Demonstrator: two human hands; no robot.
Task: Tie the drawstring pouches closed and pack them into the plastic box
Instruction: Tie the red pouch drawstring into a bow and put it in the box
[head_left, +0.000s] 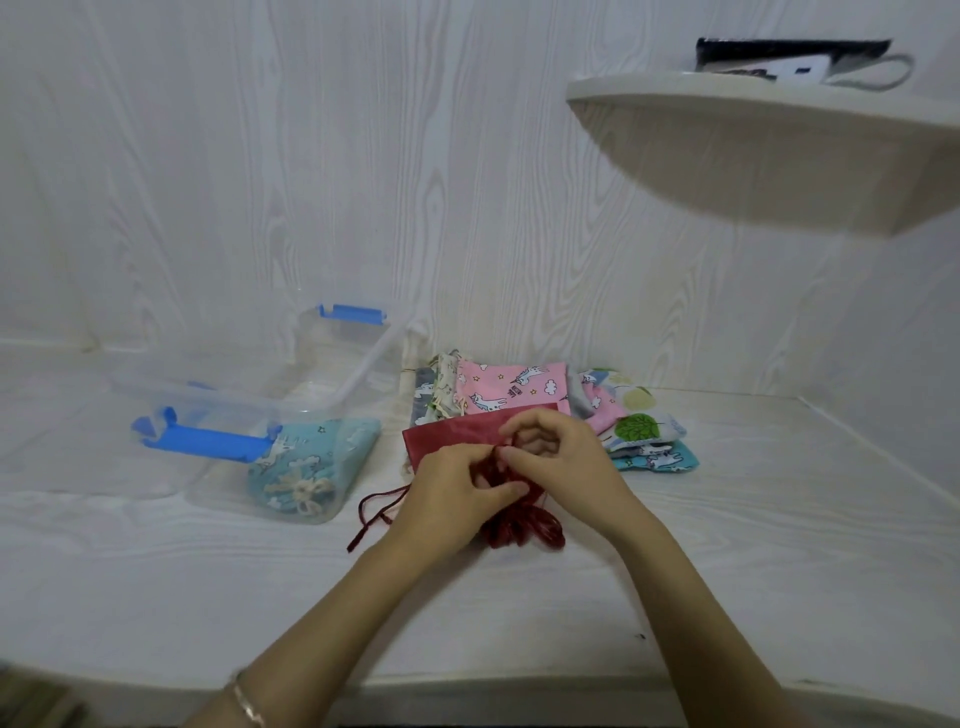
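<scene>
Pinching the red drawstring (382, 494) in left hand (457, 496) and right hand (558, 457), both curled together over the red pouch (441, 436) on the table (519, 613); risking a loop slipping loose mid-knot. Aiming next for the plastic box (291, 397) farther left, already holding one blue pouch (306, 462).

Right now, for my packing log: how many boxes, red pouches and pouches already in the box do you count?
Plastic box: 1
Red pouch: 1
Blue pouch in the box: 1
Total: 3
Stacked pouches overlap; no count.
</scene>
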